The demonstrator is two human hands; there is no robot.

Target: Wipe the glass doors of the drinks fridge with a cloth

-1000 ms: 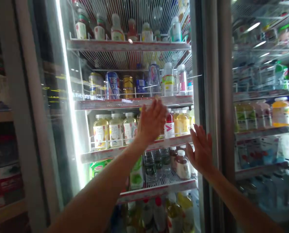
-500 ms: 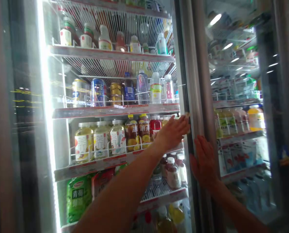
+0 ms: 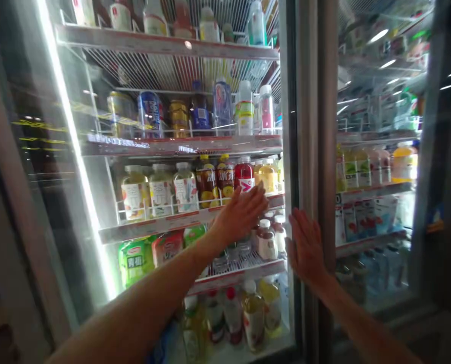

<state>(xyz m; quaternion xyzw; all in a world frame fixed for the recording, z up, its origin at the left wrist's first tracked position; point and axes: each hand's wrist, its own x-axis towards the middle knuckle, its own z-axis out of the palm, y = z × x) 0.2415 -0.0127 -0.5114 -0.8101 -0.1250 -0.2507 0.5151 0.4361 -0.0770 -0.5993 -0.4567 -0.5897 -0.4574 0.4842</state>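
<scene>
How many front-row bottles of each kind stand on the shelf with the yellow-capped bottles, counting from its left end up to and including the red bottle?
White-capped pale bottles: 3
Yellow-capped dark bottles: 2
Red bottle: 1
Total: 6

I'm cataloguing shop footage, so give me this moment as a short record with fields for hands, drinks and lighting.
Left hand: fingers outstretched before the lit drinks cooler; contact unclear
Right hand: fingers pointing up, at the grey metal door frame
Just above left hand: clear bottle of red drink, white cap
Beside that bottle: two dark brown bottles, yellow caps
Shelf below: shiny green pouch, shiny red pouch
Lighting: long white light strip, cooler's left side
</scene>
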